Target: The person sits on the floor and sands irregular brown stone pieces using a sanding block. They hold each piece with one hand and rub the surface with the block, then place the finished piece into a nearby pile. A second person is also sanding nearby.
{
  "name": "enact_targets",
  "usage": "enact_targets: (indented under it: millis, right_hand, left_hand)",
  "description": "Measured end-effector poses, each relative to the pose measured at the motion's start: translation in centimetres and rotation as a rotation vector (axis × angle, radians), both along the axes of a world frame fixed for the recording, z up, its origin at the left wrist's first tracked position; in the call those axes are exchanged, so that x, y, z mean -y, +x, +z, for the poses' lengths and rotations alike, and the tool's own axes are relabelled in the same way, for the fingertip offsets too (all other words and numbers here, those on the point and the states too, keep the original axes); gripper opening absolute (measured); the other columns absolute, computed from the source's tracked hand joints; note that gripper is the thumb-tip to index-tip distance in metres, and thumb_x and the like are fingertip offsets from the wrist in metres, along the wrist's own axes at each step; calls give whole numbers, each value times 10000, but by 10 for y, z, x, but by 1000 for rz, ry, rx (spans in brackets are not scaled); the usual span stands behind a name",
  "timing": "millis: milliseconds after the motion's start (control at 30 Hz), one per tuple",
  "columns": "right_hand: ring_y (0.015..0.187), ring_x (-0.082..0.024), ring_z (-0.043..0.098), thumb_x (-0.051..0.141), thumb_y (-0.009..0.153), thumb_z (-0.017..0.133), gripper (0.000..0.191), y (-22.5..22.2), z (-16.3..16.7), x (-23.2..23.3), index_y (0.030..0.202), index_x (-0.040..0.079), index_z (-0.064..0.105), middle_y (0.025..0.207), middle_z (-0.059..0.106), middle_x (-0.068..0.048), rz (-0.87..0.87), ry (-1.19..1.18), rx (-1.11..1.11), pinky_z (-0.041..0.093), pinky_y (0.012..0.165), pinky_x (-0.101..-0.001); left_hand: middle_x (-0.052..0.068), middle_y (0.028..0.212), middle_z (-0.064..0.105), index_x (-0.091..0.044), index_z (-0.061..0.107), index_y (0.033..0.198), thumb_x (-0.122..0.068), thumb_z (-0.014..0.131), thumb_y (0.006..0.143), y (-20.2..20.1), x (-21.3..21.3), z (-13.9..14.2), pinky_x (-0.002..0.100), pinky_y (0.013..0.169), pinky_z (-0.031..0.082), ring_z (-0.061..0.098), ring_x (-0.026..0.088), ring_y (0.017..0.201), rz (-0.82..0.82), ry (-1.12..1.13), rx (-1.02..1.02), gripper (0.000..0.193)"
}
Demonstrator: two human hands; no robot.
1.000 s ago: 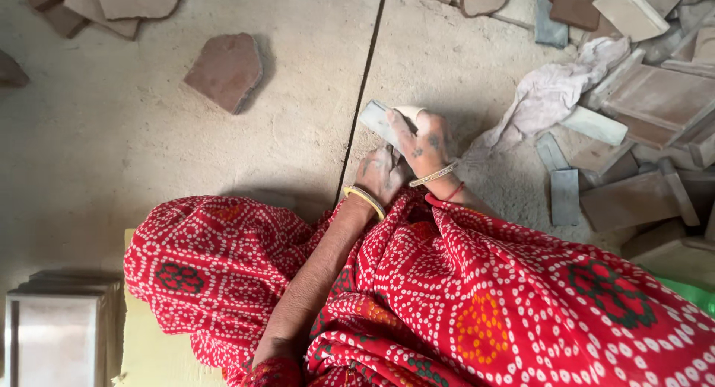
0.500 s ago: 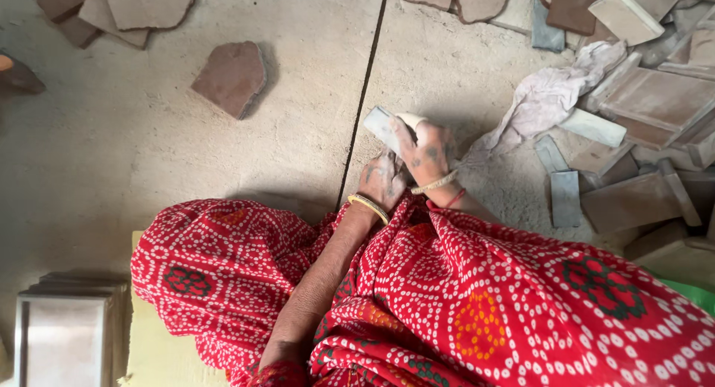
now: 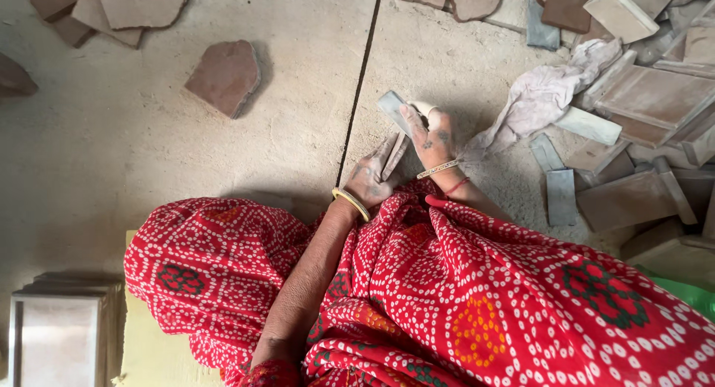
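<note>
Red dotted cloth nearest, draped over lap and arms, with both wrists emerging from it. Left hand just past the cloth, yellow bangle at the wrist, fingers stretched almost flat and pressed along a thin brownish strip slanting up toward the other hand. Right hand just right of the left fingers and touching them, thin bracelet and red thread at the wrist, fingers curled narrow around a small pale grey block, thumb laid over its top; block tilted, far end poking out up-left of the fingers, above the dusty stone floor. Whether the strip meets the block: cannot tell. Left of the left fingers, a dark floor joint running away. Right of the right fingers, a crumpled pale rag, then grey slabs and stacked tan tiles. Well left and beyond, a lone reddish stone shard; farther still, more shards at the top edge.
</note>
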State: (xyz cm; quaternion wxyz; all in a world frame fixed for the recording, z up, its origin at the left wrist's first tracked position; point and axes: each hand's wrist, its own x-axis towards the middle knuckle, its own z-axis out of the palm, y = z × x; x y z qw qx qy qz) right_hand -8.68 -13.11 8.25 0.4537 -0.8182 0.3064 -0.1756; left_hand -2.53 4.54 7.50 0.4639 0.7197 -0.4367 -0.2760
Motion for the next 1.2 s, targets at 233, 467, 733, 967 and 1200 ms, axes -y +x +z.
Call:
enact_targets:
  millis: [233,467,733,967,1200]
  right_hand:
    - [602,-152,684,392,1039,629,400,-5,15,-21,1154,27,745,794,745,-85,96,-221,67,524,482,-276]
    - [682,-170,720,360,1014,728,439,-22,37,-34,1217,-29,722,846,749,-125,56,-319,130,573,569,-301]
    - [668,-167,737,401,984,657,503,-26,36,-40,1212,-45,698,882,767,-146,73,61,189,585,513,-251]
    - [721,-151,745,395,1022,687,467,-16,13,-7,1157,-52,706,928,759,-151,22,-12,148,619,568,-252]
    - [644,-199,665,343,1019,744,416,-28,-47,5,938,-63,700,857,741,-194,-36,-537,276,562,514,-306]
  left_hand:
    - [244,1345,601,-14,224,1553,-124,713,730,-5,13,9,377,1066,528,612,326,1229,9,-54,-792,963]
    - [207,1241,669,-6,374,1488,-138,688,749,-14,26,11,345,946,562,675,292,1093,119,90,-606,814]
    - [207,1220,737,16,576,1359,-138,655,816,-14,33,-29,391,955,620,723,286,1089,54,187,-526,570]
    - [292,1450,503,53,480,1405,-4,513,675,-27,37,-32,349,796,655,682,329,1041,101,215,-41,733]
    - [293,1621,311,43,248,1555,9,462,653,-22,29,-14,351,879,641,609,342,1251,72,324,-141,927]
